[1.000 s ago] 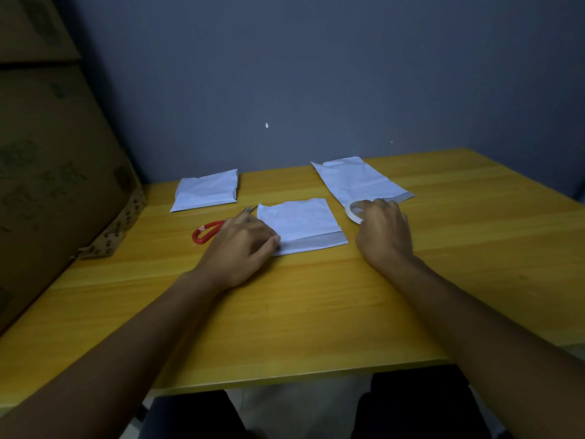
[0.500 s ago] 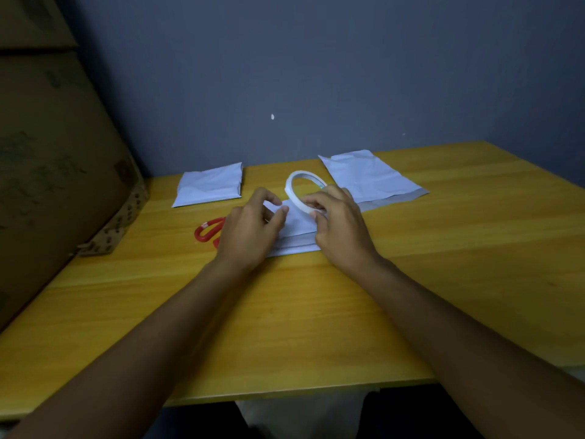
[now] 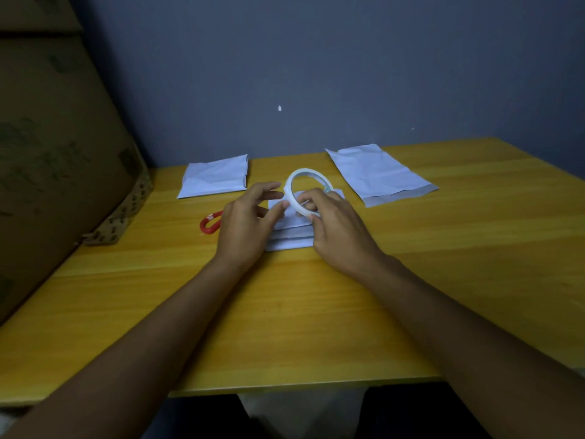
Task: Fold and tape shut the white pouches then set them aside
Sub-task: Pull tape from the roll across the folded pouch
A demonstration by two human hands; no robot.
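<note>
A folded white pouch (image 3: 289, 237) lies on the wooden table (image 3: 443, 264) in front of me, mostly covered by my hands. My right hand (image 3: 335, 231) holds a white tape roll (image 3: 292, 185) upright above that pouch. My left hand (image 3: 250, 221) is beside it, thumb and fingertips touching the roll's left rim. A folded pouch (image 3: 215, 179) rests at the back left. An unfolded pouch (image 3: 380, 174) lies flat at the back right.
Red-handled scissors (image 3: 210, 221) lie left of my left hand, partly hidden by it. A large cardboard box (image 3: 57, 160) stands along the table's left side. A grey wall rises behind the table.
My right hand picked the tape roll up from the table and brought it over the middle pouch. My left hand let go of the pouch's edge and came up to the roll.
</note>
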